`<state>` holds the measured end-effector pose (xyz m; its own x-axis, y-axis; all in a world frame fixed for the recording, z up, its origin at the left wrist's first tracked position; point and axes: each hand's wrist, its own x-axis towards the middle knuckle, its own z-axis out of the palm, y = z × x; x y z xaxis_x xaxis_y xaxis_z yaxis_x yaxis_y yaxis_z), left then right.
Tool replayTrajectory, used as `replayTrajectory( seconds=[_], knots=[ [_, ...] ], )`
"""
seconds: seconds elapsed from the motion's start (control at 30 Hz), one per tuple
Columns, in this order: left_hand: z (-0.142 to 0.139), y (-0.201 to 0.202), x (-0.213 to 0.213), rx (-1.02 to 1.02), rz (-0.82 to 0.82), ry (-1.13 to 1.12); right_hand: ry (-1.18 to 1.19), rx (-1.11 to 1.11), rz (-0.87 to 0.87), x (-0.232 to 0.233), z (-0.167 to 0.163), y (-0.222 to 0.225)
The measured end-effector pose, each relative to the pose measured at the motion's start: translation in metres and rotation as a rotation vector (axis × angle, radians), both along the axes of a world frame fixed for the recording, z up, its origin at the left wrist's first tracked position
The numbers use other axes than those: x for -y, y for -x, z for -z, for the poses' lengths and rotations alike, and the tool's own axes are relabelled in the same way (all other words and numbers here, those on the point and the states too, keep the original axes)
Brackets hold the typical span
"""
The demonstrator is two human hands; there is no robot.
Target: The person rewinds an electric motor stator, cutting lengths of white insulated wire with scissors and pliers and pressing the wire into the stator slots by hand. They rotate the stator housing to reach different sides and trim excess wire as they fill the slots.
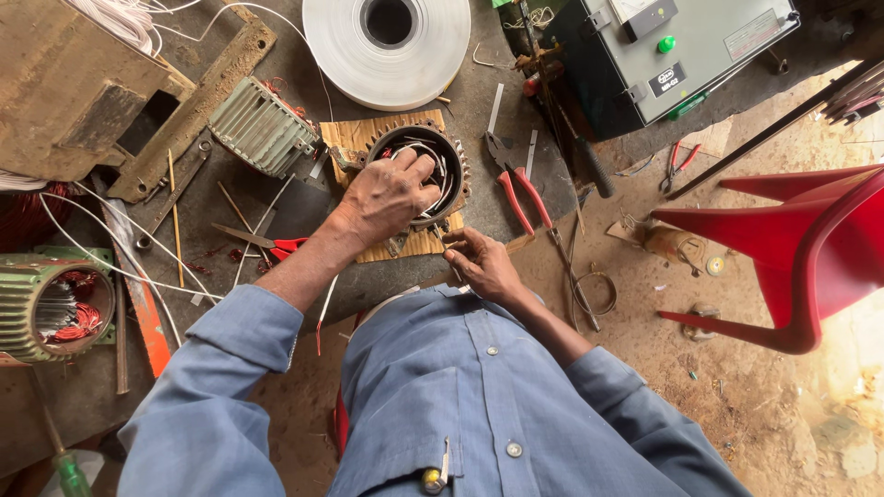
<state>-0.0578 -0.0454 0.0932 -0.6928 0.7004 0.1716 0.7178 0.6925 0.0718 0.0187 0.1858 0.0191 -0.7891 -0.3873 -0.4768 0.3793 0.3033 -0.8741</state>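
While the stator [419, 170] sat on a board [368, 138] on the bench, the left hand [387, 193] lay over its bore, fingers curled onto the windings. Just beside the board's near edge, the right hand [481, 262] pinched a thin stick [444, 241].

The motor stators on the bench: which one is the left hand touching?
The left hand rests on the dark ring-shaped stator lying on cardboard; the two pale green finned stators lie untouched further left.
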Motion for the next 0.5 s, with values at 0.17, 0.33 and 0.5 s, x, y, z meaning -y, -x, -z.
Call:
replayTrajectory(
  seconds=[0.17, 0.33, 0.5],
  knots=[
    [0.011, -0.009, -0.006, 0.166, 0.01, -0.008, -0.043, 0.044, 0.049, 0.002, -0.005, 0.006],
    [0.027, -0.012, -0.007, 0.365, -0.112, -0.257, -0.179, -0.063, 0.083, 0.011, -0.011, 0.019],
    [0.037, -0.01, -0.008, 0.497, -0.169, -0.346, -0.001, 0.157, 0.167, 0.013, -0.011, 0.027]
  ],
)
